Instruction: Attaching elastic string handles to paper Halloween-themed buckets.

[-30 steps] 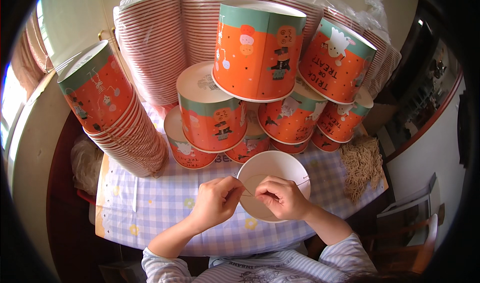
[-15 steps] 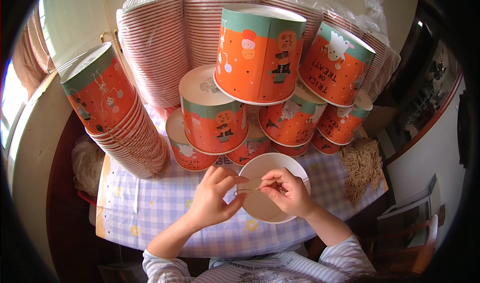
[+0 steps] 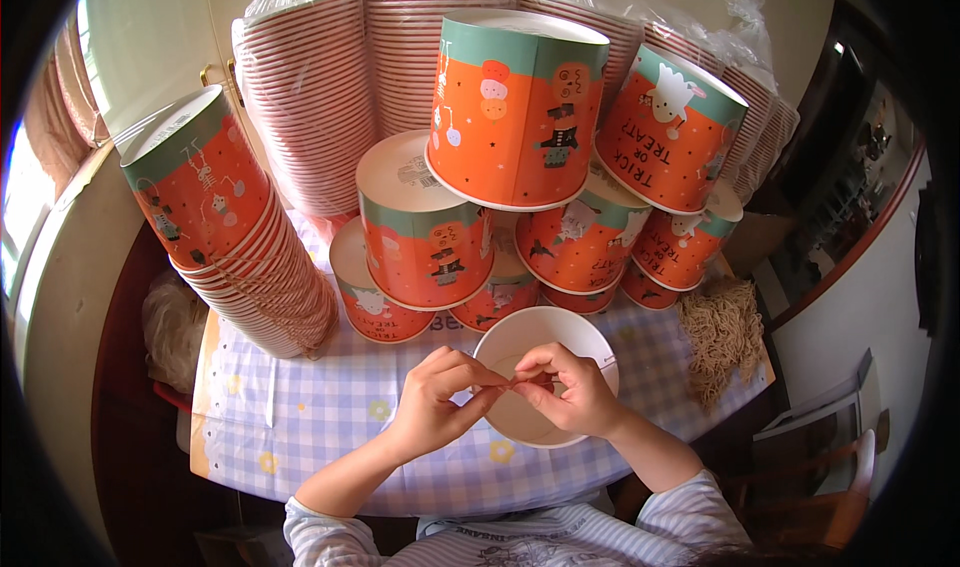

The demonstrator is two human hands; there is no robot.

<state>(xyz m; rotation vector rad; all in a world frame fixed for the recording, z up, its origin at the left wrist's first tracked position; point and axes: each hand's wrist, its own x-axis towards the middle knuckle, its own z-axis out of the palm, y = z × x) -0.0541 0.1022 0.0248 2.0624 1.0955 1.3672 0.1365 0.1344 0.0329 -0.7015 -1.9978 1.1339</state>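
Observation:
A paper bucket, white inside, stands mouth up on the table just beyond my hands. Over its near left part, my left hand and my right hand meet fingertip to fingertip. Both are closed in a pinch on a thin tan cord, which the fingers almost wholly hide. A short light strand shows at the bucket's right rim. To the right lies a heap of tan cords like the one I hold.
Upside-down orange and green paper buckets are piled in tiers behind the open one. At left leans a tall nested bucket stack with cords over it. Bagged bucket stacks stand behind. A checked cloth covers the table.
My fingertips have come together; the left fingers, spread apart around a cord loop before, now pinch beside the right ones. The loop no longer shows. The bucket stays in about the same place.

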